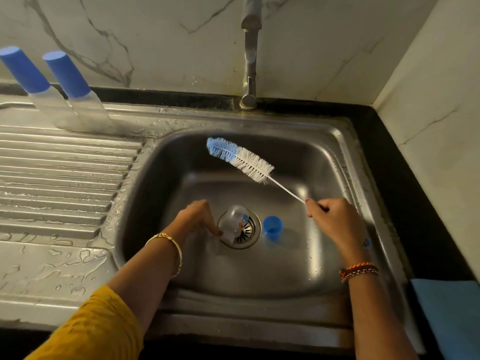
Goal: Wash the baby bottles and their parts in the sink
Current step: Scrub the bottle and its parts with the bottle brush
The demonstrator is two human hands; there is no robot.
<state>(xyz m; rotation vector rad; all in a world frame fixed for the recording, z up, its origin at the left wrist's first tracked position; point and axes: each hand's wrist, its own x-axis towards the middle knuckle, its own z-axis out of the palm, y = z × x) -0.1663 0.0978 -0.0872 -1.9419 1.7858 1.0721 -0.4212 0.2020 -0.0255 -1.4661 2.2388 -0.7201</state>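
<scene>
A clear baby bottle (235, 222) with a small coloured print lies on its side over the drain of the steel sink (306, 271). My left hand (198, 220) reaches down and pinches the bottle near its mouth. My right hand (333, 220) grips the wire handle of a long bottle brush (240, 160), whose blue and white bristles point up and left above the basin. A blue cap (272, 228) stands on the sink floor just right of the drain.
Two capped bottles with blue lids, one (24, 71) at the far left and one (68, 75) beside it, stand on the wet ribbed drainboard (57, 178). The tap (250, 61) rises behind the basin, with no water running. A blue cloth (452, 315) lies on the black counter at the right.
</scene>
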